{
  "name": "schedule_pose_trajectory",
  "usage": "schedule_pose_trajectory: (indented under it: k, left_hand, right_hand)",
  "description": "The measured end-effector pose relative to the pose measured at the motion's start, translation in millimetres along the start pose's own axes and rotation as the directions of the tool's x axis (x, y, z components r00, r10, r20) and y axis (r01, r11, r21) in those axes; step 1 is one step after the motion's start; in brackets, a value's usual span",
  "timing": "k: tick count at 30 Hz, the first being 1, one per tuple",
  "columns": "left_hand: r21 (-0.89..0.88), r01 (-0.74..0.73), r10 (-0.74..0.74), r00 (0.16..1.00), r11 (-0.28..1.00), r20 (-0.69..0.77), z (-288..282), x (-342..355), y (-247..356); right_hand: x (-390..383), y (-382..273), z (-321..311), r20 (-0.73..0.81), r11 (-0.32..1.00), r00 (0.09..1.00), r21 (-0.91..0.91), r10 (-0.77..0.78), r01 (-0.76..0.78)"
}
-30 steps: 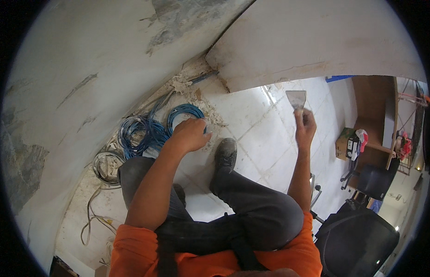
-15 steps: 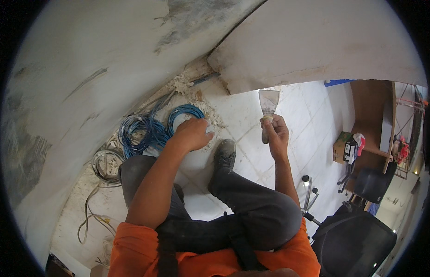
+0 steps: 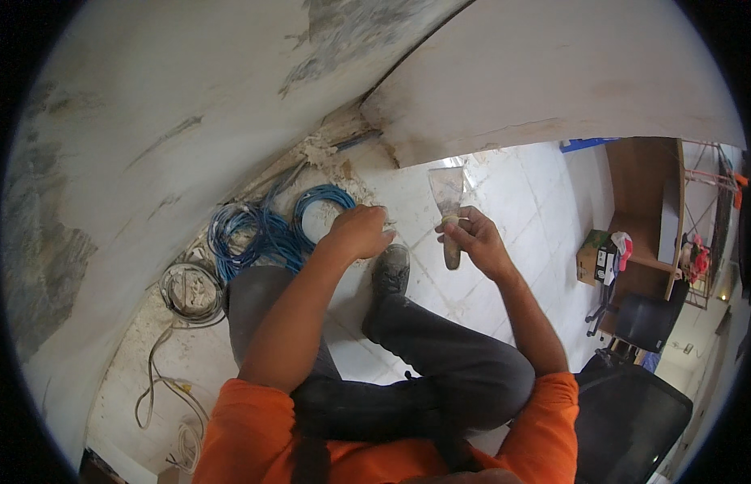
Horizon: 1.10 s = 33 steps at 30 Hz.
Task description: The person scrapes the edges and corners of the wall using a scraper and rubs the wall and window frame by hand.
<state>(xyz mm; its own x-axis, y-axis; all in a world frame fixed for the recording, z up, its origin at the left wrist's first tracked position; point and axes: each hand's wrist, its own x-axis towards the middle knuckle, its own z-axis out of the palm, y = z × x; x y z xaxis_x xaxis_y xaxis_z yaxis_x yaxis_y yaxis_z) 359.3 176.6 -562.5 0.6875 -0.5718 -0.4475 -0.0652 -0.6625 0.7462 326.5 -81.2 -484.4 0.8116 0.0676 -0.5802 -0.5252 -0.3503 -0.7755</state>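
Change over the last second: right hand (image 3: 477,242) has come in from the right of the frame to just right of centre, bringing the scraper (image 3: 447,192) with it; left hand (image 3: 361,232) has shifted slightly rightward. The hands are now near each other but apart. Judgement: the scraper is being carried, not worked; its blade appears clear of the wall (image 3: 149,137) at upper left.

Grip: right fingers and thumb clamped on the scraper's handle, blade toward the top of the frame. Left fingers curled, thumb near them; cannot tell whether anything is pinched there.

Obscured: the right fingers cover part of the handle; the left hand overlaps the edge of the blue cable coil (image 3: 320,192). Chair (image 3: 629,419) at lower right partly hidden by the sleeve.
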Motion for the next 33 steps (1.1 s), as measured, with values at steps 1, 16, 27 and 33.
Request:
schedule_pose_trajectory:
  k: [1, 16, 27, 33]
  left_hand:
    - [0.002, -0.001, 0.001, 1.0, 1.0, 0.002, 4.2, 5.4, -0.8]
    - [-0.009, 0.069, -0.068, 0.997, 0.998, 0.043, 0.1, 38.1, 4.0]
    - [-0.06, 0.017, -0.018, 1.0, 0.998, -0.01, -6.1, 29.7, -9.1]
    - [-0.059, 0.003, -0.004, 1.0, 0.998, -0.014, -10.2, 28.1, -5.5]
  right_hand:
    - [-2.4, -7.8, -3.5, -0.002, 1.0, 1.0, 0.002, 0.0, 0.0]
    - [15.5, -17.7, 72.8, -0.318, 0.751, 0.944, 0.644, 0.09, 0.145]
    - [17.4, -44.9, 69.4, -0.346, 0.65, 0.935, 0.728, 0.075, 0.218]
    - [9.2, -63.8, 69.6, -0.383, 0.642, 0.92, 0.727, 0.085, 0.243]
